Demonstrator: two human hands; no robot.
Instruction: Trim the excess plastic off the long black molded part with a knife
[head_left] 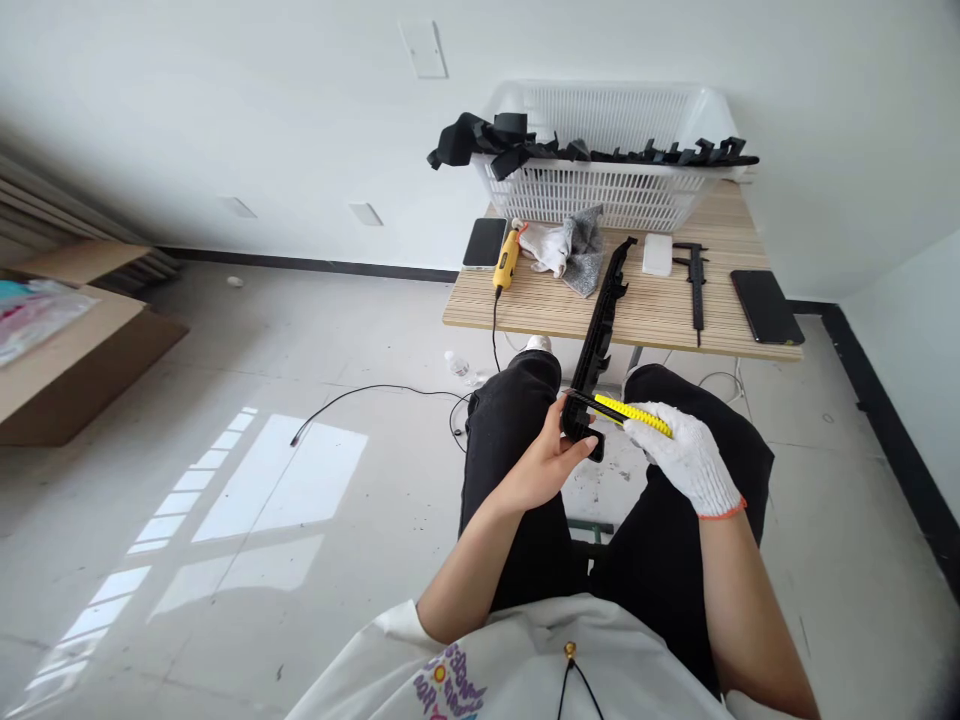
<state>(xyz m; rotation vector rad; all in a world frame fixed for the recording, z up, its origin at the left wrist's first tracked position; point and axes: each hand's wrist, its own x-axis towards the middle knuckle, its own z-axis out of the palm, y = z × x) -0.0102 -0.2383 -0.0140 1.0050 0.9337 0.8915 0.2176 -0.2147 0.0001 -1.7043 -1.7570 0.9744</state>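
My bare left hand (553,455) is closed round the near end of a long black plastic part (600,345). The part slants up from between my knees, and its far end rises over the table. In a white knit glove with an orange cuff, my right hand (686,455) grips a yellow utility knife (637,414) with a ridged handle. The knife's dark front end lies across the near end of the black part, close to my left fingers. Whether its edge touches the plastic I cannot tell.
A wooden table (540,310) holds a yellow corded rotary tool (506,262), a white glove (546,247), a grey cloth (585,255), a black caliper (697,290) and two phones. Behind stands a white basket (615,190) with black parts across it. A cable (375,387) crosses the floor.
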